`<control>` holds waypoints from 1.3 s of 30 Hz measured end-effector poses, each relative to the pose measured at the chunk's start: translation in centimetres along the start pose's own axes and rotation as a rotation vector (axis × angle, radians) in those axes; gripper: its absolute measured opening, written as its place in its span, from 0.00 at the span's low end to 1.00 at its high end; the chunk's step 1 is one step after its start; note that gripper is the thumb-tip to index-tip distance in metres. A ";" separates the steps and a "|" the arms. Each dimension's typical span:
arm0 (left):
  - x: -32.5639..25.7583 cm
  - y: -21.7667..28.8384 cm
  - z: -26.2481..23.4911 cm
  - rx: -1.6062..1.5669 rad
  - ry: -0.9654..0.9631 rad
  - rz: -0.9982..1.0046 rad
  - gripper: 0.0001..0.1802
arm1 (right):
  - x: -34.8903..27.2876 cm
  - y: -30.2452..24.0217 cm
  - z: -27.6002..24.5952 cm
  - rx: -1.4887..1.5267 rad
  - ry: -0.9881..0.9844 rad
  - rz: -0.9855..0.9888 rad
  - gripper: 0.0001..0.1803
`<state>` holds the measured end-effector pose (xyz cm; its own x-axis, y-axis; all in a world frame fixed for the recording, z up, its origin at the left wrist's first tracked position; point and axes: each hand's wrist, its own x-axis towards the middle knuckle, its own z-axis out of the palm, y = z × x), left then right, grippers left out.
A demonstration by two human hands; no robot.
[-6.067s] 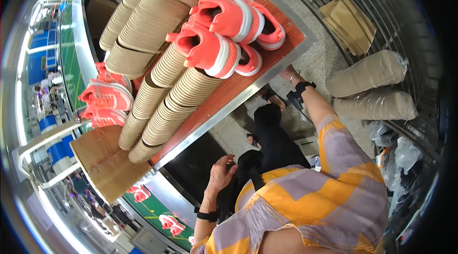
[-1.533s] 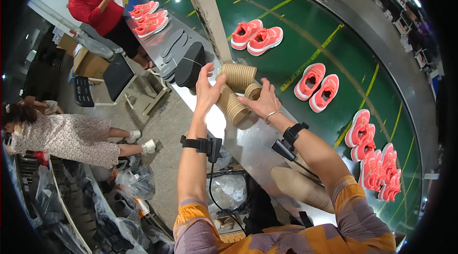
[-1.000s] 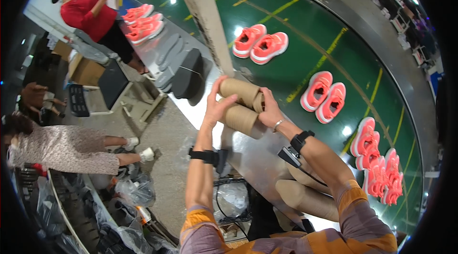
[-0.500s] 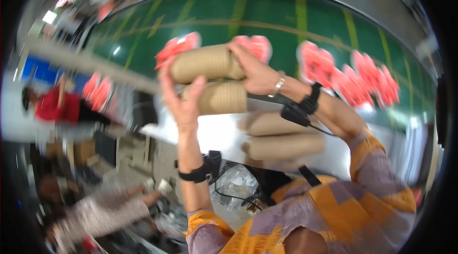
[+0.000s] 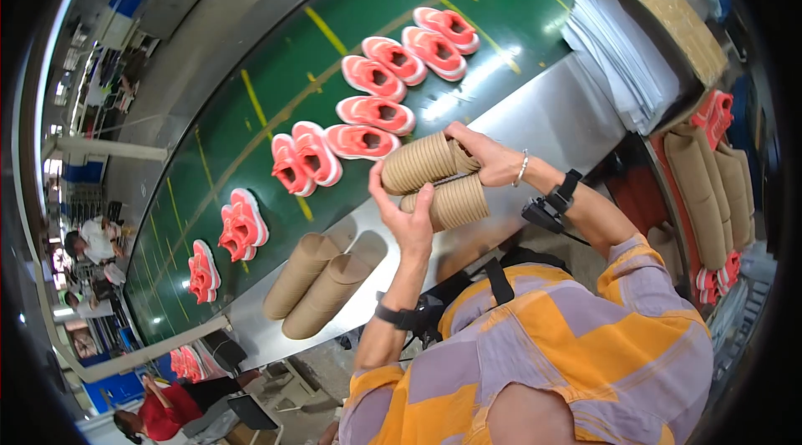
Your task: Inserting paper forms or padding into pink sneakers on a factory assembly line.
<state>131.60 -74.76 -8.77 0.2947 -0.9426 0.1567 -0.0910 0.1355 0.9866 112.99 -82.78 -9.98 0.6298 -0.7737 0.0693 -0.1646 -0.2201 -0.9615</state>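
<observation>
Between my hands are two stacks of nested, ribbed brown cardboard inserts, an upper stack and a lower stack, lying side by side above the metal ledge. My left hand closes on their left ends, thumb across the lower stack. At the right end, my right hand grips them; its fingertips are partly hidden. Two similar brown stacks, one beside the other, lie on the metal ledge left of my left hand. Coral shoes with white soles stand just beyond my hands.
A green conveyor belt with yellow lines runs past the metal ledge. At right stands a cardboard box holding white paper sheets. Further right, a rack carries brown stacks and coral shoes. A person in red is at lower left.
My view has swung to the right, bringing the paper box and rack into sight. Both hands still hold the two stacks. The other pair now appears left of my hands.
</observation>
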 end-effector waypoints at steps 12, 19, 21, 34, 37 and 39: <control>-2.5 -7.7 3.4 0.272 -0.109 -0.149 0.38 | -3.7 9.6 -0.5 -0.095 0.137 0.073 0.44; 2.3 -2.5 3.6 0.661 -0.319 0.163 0.36 | -5.4 8.6 -1.6 0.098 0.193 0.073 0.39; 3.4 -2.2 5.1 0.718 -0.556 0.257 0.35 | -5.7 8.8 -1.7 0.247 0.263 0.056 0.34; 3.9 -3.5 6.1 0.885 -0.682 0.168 0.38 | -5.3 8.1 -1.7 0.242 0.264 0.182 0.05; 4.4 -2.6 5.7 0.831 -0.709 0.088 0.40 | -5.9 9.1 -2.7 0.272 0.221 0.254 0.05; 4.9 -2.0 4.9 0.831 -0.728 0.060 0.43 | -5.7 9.7 -3.6 0.263 0.190 0.256 0.05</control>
<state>128.57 -81.13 -10.24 -0.3372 -0.9323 -0.1305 -0.7770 0.1973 0.5977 105.07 -82.66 -18.79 0.4384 -0.8851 -0.1565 -0.0827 0.1337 -0.9876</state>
